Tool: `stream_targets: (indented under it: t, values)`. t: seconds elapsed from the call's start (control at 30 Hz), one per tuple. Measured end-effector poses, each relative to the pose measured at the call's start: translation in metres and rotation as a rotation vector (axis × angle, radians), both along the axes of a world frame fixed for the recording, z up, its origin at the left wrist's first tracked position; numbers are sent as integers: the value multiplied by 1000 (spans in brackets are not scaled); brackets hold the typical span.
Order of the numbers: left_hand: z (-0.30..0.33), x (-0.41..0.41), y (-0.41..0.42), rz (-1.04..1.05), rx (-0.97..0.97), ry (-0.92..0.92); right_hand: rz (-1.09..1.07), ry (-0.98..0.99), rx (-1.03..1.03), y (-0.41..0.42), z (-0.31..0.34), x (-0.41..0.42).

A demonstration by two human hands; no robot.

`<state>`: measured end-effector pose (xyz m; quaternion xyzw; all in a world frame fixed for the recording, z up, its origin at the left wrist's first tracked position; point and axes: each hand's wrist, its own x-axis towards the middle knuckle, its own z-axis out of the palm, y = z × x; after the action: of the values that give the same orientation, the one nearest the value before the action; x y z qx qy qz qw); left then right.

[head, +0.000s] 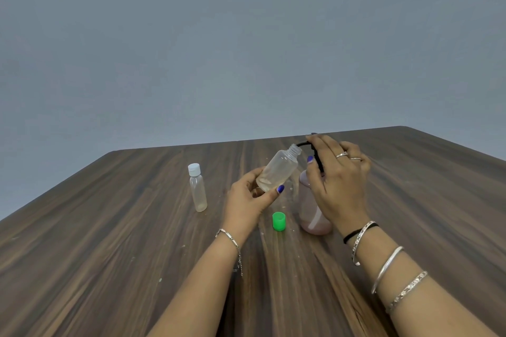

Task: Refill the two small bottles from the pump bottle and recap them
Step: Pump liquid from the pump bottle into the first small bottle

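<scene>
My left hand point(247, 200) pinches the open small bottle point(278, 171) at its base, thumb in front, fingers behind. Bottle is tilted, threaded mouth up and to the right, right at the black pump nozzle point(302, 144); touching or just apart, can't tell. My right hand point(338, 172) sits on the pump head, grip curled over it, fingers pressed on top. Pump bottle point(313, 209) stands on the desk point(109, 254) under that hand, pinkish liquid low inside. Green cap point(279, 221) stands on the desk near me, between both hands. Second small bottle point(197, 191), white cap on, stands upright well left.
</scene>
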<state>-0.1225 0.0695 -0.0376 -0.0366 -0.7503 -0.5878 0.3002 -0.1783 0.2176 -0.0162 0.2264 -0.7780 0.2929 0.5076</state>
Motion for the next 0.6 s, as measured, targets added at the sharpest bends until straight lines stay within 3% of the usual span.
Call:
stream_targets:
  t: [0.6]
  values:
    - [-3, 1, -2, -10, -9, -38, -88, -2, -9, -4, -4, 3]
